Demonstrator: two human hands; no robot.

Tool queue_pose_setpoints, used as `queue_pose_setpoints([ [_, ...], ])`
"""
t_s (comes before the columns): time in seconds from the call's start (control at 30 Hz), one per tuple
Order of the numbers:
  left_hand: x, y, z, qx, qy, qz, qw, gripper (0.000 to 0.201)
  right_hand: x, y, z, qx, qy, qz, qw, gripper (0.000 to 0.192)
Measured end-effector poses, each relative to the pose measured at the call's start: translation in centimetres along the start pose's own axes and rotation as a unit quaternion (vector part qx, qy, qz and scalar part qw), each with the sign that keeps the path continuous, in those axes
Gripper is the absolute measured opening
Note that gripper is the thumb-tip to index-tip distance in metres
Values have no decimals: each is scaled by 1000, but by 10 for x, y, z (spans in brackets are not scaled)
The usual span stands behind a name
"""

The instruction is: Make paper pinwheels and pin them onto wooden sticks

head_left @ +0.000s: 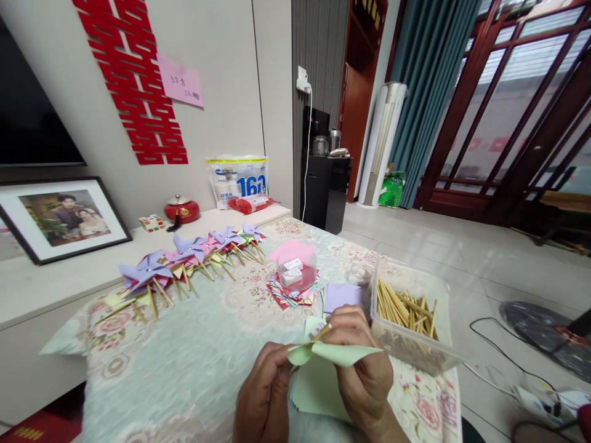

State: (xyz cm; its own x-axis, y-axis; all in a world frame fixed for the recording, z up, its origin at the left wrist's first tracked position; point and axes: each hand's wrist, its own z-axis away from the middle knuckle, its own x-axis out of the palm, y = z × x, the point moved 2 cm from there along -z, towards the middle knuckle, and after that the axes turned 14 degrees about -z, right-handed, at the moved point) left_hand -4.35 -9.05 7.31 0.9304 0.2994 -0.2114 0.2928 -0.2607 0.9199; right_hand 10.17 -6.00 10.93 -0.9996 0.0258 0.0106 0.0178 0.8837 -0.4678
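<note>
Hands (318,369) pinch green paper (323,363) over a floral tablecloth (198,357) in a tiled living room.

In front of you a table with a floral cloth (194,363) carries a long row of finished paper pinwheels (184,258) — purple, pink and yellow-green, on wooden sticks — along its left side. Near the middle sits a small clear tub (296,271) on a stack of coloured paper squares (290,295). To your right, a clear plastic box (415,344) holds loose wooden sticks (404,307). Behind the table, a low white shelf (55,283) bears a framed photograph (62,218), a red lidded pot (182,209) and a white bag with blue print (237,178). A red paper-cut (133,80) hangs on the wall — a pink note (180,81) beside it.
</note>
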Motion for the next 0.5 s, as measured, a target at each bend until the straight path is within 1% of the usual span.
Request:
queue_pose_setpoints([
  [0.23,-3,-4,-2,19,-30,-33,999,27,0,-2,-1,-8,4,0,1000,28],
  [0.33,-2,-4,-1,25,-28,-24,999,25,0,-3,-2,-6,6,-1,1000,30],
  [0.5,0,-5,1,14,-12,-16,1000,23,0,-2,-3,-8,7,4,1000,29],
])
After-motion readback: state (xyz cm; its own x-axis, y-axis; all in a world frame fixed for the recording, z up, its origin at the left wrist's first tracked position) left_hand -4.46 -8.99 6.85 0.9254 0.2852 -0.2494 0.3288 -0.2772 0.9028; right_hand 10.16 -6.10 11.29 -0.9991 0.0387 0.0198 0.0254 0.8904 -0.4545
